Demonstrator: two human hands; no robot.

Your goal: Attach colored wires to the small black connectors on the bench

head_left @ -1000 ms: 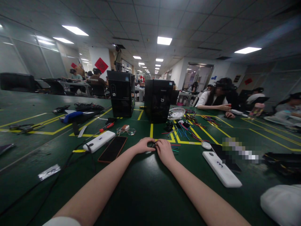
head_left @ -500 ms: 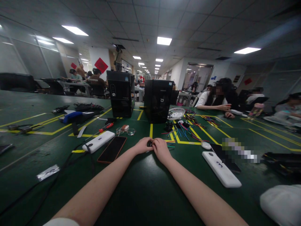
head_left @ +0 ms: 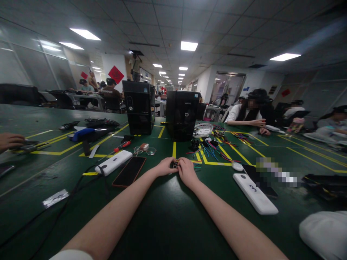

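Low over the green table, both my hands meet at a small dark part, mostly covered by fingers and too small to name. My left hand pinches it from the left. Closed on its other side is my right hand, its fingertips almost against the left ones. Thin red and green wires show just beyond the right hand; I cannot tell if they join the part. A bundle of coloured wires with dark connectors lies farther back on the right.
Two black computer towers stand ahead, near a white basket. Leftward lie a phone, a white power bank, glasses and a red screwdriver. Another white power bank is at right. A co-worker's hand reaches in at left.
A co-worker's hand has come in at the left edge, over the dark tools. My right hand's fingers shifted slightly left, then back a little; both hands stay at the small part.
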